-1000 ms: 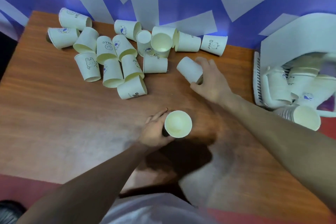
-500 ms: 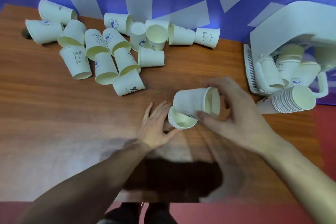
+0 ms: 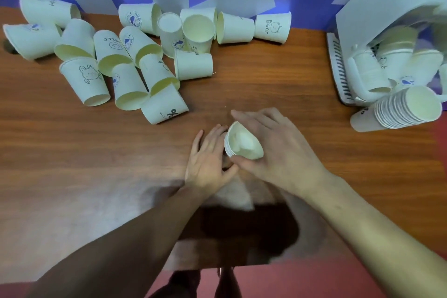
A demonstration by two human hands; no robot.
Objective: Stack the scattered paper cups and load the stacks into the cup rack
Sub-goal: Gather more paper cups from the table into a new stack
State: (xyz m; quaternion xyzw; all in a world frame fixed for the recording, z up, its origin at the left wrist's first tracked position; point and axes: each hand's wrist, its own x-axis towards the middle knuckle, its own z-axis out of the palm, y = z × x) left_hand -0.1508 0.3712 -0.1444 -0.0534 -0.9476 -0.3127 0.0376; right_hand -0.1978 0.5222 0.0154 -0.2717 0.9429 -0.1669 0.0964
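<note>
Paper cups (image 3: 125,55), white outside and pale cream inside, lie scattered on their sides along the far edge of the wooden table (image 3: 72,164), toward its far left corner. Several carry small prints: a rabbit face, a blue whale badge, the word "Bear" with a bear's face, and other lettering. Two stand upright in the group, one rim up and one base up. Near the middle of the table, a short nested stack (image 3: 243,143) of the same cups is held between both hands, its open mouth tilted up toward the camera, with several rims showing one behind another. The left hand (image 3: 209,157) wraps the stack's side from the left, fingers lying over it. The right hand (image 3: 278,150) clasps it from the right, thumb at the near rim and fingers curved over the far side. By the right edge stands the white cup rack (image 3: 362,17), already holding cups; a long nested stack (image 3: 399,109) lies against its near side.
</note>
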